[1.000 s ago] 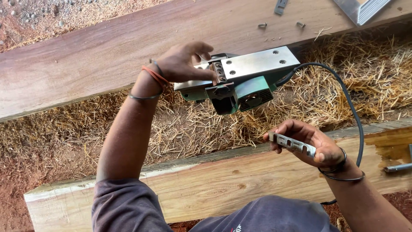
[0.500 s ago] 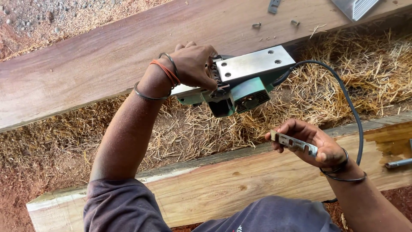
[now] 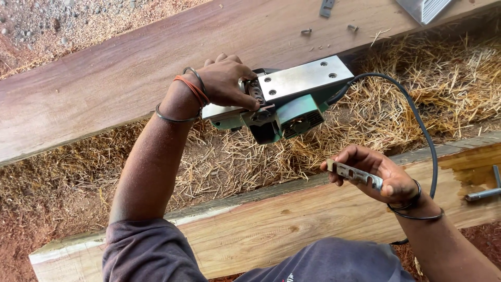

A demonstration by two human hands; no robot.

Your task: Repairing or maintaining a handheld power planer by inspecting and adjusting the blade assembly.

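**Planer overturned, blade piece out, left fingertips now at the cutter slot**

- Right hand (image 3: 383, 177): clenched on a flat metal blade piece (image 3: 356, 174), held over the near pale beam (image 3: 292, 224); barely shifted over the last second.
- T-handled wrench (image 3: 482, 192): right of that hand, lying on the same beam.
- Left hand (image 3: 224, 81): beyond, previously draped over the tool's end, now pressing fingertips at the cutter slot; grasping nothing.
- Green electric planer (image 3: 292, 102): sole plate up, across straw-like shavings (image 3: 449, 89), black cord (image 3: 417, 120) trailing right. Judged: work is centred on the cutter.
- Far plank (image 3: 130, 68): carries loose screws (image 3: 306, 31) and metal parts.
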